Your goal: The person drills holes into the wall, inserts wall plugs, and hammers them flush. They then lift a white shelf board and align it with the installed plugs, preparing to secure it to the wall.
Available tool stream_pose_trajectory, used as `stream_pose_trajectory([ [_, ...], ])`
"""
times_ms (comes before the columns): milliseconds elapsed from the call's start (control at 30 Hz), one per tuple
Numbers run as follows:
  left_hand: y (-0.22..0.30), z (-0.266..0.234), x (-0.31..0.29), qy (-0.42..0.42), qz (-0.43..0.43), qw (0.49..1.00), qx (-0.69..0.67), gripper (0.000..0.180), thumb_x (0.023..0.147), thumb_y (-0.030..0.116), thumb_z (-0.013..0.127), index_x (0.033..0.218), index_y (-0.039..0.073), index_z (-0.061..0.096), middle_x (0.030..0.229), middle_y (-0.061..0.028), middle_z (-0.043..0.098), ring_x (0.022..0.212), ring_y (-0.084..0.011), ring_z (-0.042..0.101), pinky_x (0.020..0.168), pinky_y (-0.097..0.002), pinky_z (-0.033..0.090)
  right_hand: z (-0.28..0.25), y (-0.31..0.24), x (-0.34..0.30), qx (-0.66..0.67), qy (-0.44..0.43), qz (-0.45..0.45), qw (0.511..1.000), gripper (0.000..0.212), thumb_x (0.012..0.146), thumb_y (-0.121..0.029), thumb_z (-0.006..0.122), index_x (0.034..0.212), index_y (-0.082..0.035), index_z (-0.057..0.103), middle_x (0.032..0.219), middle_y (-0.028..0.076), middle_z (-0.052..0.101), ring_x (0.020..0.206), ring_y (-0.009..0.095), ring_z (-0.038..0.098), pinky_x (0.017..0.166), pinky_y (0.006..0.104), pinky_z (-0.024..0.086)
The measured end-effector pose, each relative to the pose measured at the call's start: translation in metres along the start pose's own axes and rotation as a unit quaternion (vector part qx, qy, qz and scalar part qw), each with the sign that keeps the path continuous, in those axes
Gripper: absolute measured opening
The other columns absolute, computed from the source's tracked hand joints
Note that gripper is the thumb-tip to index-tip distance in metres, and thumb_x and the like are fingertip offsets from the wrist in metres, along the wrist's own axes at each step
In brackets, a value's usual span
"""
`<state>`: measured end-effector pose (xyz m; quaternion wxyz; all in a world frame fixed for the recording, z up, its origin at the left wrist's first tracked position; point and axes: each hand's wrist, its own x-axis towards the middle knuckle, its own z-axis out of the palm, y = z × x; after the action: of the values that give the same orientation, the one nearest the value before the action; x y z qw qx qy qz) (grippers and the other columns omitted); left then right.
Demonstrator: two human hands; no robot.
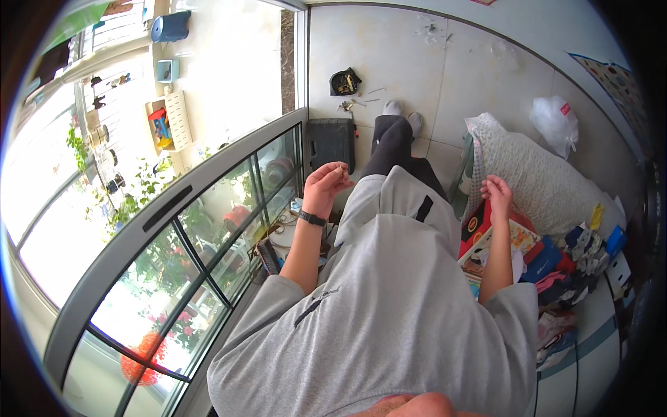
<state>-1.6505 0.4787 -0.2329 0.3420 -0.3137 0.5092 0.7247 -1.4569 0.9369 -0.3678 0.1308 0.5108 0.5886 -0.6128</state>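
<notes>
My left hand, with a dark band on its wrist, is raised beside the sliding glass door, its thumb and fingertips pinched together. Anything between them is too small to make out. On the floor past it lies a dark tool case. My right hand is held up on the other side of my body, fingers curled in. Whatever it may hold is hidden. Closest to that hand are a light quilted cover and a red box.
A black container of small parts sits on the tiles, with loose tools scattered near my feet. The framed glass door runs along my left. A white plastic bag and piled clothes are on the right.
</notes>
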Motion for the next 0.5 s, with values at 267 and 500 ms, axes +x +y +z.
stream_pose_trajectory([
  [267, 0.032, 0.128, 0.169, -0.129, -0.102, 0.976, 0.143, 0.018, 0.103, 0.013, 0.065, 0.112, -0.002, 0.066, 0.100, -0.0063, 0.068, 0.091, -0.0158, 0.068, 0.090, -0.0369, 0.059, 0.021, -0.015, 0.070, 0.015, 0.018, 0.024, 0.999, 0.019, 0.097, -0.007, 0.063, 0.114, -0.001, 0.070, 0.092, 0.006, 0.074, 0.072, 0.011, 0.067, 0.062, 0.0257, 0.052],
  [500, -0.034, 0.228, 0.365, -0.232, -0.200, 0.904, 0.299, 0.022, 0.097, 0.010, 0.071, 0.112, -0.005, 0.070, 0.095, -0.0121, 0.074, 0.084, -0.0198, 0.073, 0.081, -0.0316, 0.061, 0.075, -0.055, 0.165, 0.073, 0.022, 0.048, 0.996, 0.018, 0.096, -0.008, 0.064, 0.109, 0.000, 0.072, 0.090, 0.005, 0.074, 0.071, 0.010, 0.068, 0.061, 0.0256, 0.053],
])
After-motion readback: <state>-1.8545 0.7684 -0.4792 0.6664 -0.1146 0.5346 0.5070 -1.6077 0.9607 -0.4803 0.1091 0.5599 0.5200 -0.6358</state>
